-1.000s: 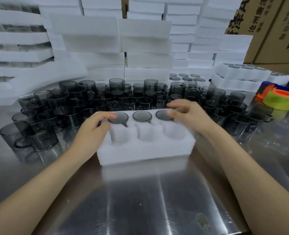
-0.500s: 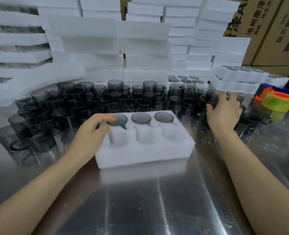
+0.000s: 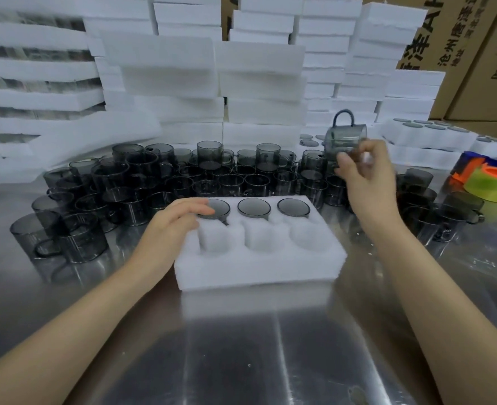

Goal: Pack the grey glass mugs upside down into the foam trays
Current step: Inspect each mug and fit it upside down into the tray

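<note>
A white foam tray (image 3: 256, 270) lies on the steel table in front of me. Its far row holds three grey glass mugs upside down (image 3: 253, 206); the three near pockets (image 3: 260, 235) hold nothing. My left hand (image 3: 174, 226) rests on the tray's left end, fingers touching the leftmost mug's base. My right hand (image 3: 367, 171) holds a grey mug (image 3: 345, 138) in the air above the loose mugs, tipped on its side with the handle pointing up. Several loose grey mugs (image 3: 183, 176) crowd the table behind the tray.
Stacks of white foam trays (image 3: 189, 68) rise behind the mugs. Filled trays (image 3: 428, 135) sit at the right rear. A yellow-green tape roll with an orange core (image 3: 495, 182) lies at the right edge. Cardboard boxes (image 3: 475, 54) stand at the back right.
My right hand left the tray's right end, reached into the loose mugs on the right, and has lifted one grey mug up and tipped it. The left hand stayed on the tray.
</note>
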A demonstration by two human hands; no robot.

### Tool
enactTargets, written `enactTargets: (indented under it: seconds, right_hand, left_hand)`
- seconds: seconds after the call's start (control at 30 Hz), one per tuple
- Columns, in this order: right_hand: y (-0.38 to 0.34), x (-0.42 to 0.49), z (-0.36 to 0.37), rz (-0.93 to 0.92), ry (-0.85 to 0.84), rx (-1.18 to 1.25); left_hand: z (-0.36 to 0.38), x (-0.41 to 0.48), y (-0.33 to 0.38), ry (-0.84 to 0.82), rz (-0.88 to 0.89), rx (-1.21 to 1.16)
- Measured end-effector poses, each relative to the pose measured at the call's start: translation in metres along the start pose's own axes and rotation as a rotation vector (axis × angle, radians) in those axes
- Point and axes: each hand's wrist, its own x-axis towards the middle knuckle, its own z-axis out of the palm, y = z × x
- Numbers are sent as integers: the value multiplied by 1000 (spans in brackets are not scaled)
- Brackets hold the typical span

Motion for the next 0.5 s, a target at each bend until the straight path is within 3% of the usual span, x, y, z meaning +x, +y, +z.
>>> enactTargets:
  seconds: [0.07,0.2,0.33,0.5]
  right_hand:
    - [-19,-17,17,80,-217,322]
    - [-38,-52,47,-77,-460,280]
    - [-42,-73,58,-186,-479,276]
    - [-44,-78,59,-326,-418,11]
  left_hand:
    - [0,-2,1,-72,-64,-109]
    - [9,-5,2,-45,-35,-108]
    - [8,-5,0,32,76,7]
    - [2,-6,2,-60,198,200]
